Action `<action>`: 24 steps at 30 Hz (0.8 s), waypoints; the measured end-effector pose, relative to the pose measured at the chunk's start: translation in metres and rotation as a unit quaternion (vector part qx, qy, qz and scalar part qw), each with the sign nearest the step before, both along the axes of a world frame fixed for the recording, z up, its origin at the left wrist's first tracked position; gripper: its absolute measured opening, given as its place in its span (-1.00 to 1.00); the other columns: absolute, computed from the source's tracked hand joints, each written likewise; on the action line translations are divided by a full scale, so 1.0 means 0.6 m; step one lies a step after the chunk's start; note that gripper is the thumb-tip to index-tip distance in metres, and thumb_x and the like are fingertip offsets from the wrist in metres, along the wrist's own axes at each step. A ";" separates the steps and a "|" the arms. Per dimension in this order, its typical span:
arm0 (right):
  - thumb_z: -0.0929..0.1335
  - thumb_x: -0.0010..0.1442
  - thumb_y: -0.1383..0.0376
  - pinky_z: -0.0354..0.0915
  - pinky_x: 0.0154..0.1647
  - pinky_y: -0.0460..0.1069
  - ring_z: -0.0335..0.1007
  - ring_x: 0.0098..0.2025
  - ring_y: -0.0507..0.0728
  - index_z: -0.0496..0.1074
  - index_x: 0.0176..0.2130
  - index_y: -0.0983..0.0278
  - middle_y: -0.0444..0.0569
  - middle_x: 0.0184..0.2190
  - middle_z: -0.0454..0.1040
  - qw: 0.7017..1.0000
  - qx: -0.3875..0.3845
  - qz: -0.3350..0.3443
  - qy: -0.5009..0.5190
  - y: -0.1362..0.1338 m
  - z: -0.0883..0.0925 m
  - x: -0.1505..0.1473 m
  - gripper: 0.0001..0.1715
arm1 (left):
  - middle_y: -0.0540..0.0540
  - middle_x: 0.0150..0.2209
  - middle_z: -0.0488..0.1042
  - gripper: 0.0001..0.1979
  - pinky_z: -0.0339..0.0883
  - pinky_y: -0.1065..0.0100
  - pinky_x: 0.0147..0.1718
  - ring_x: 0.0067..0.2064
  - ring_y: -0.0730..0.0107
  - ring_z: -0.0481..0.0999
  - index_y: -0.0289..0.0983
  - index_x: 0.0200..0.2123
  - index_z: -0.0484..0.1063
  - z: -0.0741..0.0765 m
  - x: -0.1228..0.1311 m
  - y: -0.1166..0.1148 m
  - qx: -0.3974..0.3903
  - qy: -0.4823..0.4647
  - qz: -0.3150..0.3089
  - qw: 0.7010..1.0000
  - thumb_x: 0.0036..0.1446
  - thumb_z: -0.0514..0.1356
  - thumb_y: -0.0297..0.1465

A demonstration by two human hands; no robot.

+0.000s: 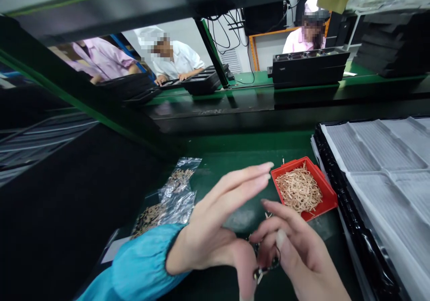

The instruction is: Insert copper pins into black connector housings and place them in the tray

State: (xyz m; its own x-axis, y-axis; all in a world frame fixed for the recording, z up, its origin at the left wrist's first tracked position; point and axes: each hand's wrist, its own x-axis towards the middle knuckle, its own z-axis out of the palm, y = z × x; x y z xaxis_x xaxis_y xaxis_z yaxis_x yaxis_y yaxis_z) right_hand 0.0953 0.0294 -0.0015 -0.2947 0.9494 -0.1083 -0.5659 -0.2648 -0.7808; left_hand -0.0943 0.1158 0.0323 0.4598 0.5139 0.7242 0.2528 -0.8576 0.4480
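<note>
My left hand [218, 220], in a blue sleeve, has its fingers stretched out and its thumb spread downward. Close beside it, my right hand [295, 247] is closed, thumb and fingers curled around a small dark part with metallic bits [265, 270]. That part reaches the side of my left thumb; its exact kind is blurred and partly covered by fingers. Just beyond the right hand sits a red bin [327, 198] heaped with thin copper-coloured strips [298, 189]. Left of my hands lie clear plastic bags [178, 204] of small tan and dark pieces.
A stack of black trays with white ribbed liners [386, 157] stands at the right. Black panels [74, 202] border the left, under a slanted green post [67, 86]. Across the bench, several people work by black trays [311, 68]. A metal beam [151, 5] crosses overhead.
</note>
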 end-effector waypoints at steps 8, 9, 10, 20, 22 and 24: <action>0.55 0.28 -0.08 0.39 -0.26 -0.13 0.55 -0.38 -0.06 0.66 -0.05 0.21 -0.13 -0.34 0.61 0.986 -0.062 -0.007 0.153 0.003 0.011 0.001 -0.54 | -0.35 0.10 0.64 -0.02 0.64 0.17 0.10 0.08 0.01 0.72 -0.32 0.46 0.30 0.012 0.005 0.012 0.089 0.054 -0.066 0.992 0.15 0.45 0.08; 0.56 0.28 -0.06 0.39 -0.27 -0.14 0.55 -0.39 -0.06 0.66 -0.07 0.22 -0.14 -0.35 0.61 0.986 -0.073 -0.018 0.151 0.003 0.010 0.001 -0.56 | -0.35 0.08 0.66 -0.04 0.66 0.19 0.06 0.05 0.02 0.73 -0.31 0.45 0.31 0.015 0.004 0.012 0.091 0.062 -0.057 0.992 0.16 0.45 0.08; 0.56 0.29 -0.03 0.38 -0.27 -0.14 0.55 -0.39 -0.07 0.66 -0.08 0.22 -0.14 -0.35 0.61 0.985 -0.082 -0.027 0.150 0.003 0.009 0.001 -0.59 | -0.34 0.06 0.67 -0.07 0.67 0.21 0.02 0.02 0.03 0.75 -0.30 0.43 0.33 0.018 0.003 0.013 0.093 0.068 -0.049 0.992 0.17 0.43 0.09; 0.63 0.20 0.08 0.44 -0.31 -0.10 0.49 -0.41 -0.03 0.64 -0.11 0.20 -0.17 -0.43 0.59 0.985 -0.080 -0.087 0.126 0.001 0.009 -0.003 -0.64 | -0.40 0.00 0.70 -0.17 0.71 0.15 -0.07 -0.06 -0.02 0.78 -0.40 0.35 0.35 0.020 0.005 0.007 0.133 0.100 -0.077 0.983 0.22 0.46 -0.01; 0.63 0.21 0.12 0.44 -0.31 -0.11 0.49 -0.41 -0.04 0.64 -0.12 0.19 -0.19 -0.44 0.59 0.987 -0.072 -0.105 0.101 -0.001 0.013 -0.003 -0.69 | -0.37 0.01 0.71 -0.16 0.70 0.10 -0.07 -0.08 -0.03 0.78 -0.31 0.36 0.37 0.005 -0.002 0.014 0.109 0.061 -0.096 0.987 0.20 0.43 0.06; 0.62 0.22 0.11 0.42 -0.31 -0.15 0.51 -0.42 -0.06 0.64 -0.13 0.18 -0.19 -0.44 0.60 0.987 -0.063 -0.125 0.084 -0.003 0.013 -0.004 -0.71 | -0.28 0.01 0.70 -0.30 0.68 0.11 -0.05 -0.07 0.02 0.77 -0.17 0.34 0.41 -0.017 -0.009 0.045 0.027 0.027 -0.113 0.993 0.33 0.27 0.13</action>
State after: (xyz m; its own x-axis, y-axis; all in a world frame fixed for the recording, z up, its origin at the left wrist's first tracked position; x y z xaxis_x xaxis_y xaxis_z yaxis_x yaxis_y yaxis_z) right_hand 0.0928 0.0274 0.0065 -0.0760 0.9770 -0.1992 -0.7447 -0.1884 -0.6403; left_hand -0.0996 0.1425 0.0220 0.5975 0.3546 0.7192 0.0739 -0.9175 0.3909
